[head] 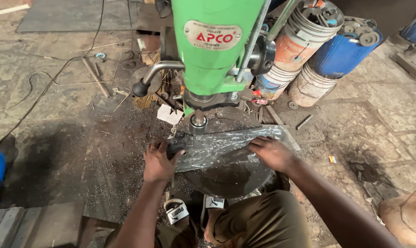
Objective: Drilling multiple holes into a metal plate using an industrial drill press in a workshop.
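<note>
The left hand [159, 161] is pressing down on the near-left end of a flat metal plate [226, 146], fingers spread and curled over its edge, clamping it in place. The right hand [272, 152] is lying flat on the plate toward its 3 o'clock end, fingers apart, holding it down. The plate is resting across the round drill table [231, 177], directly under the drill chuck [198, 123] of the green drill press [212, 50]. Buckets [309, 85] are standing at 1 o'clock, and a blue drum [341, 53] is sitting just beside them.
</note>
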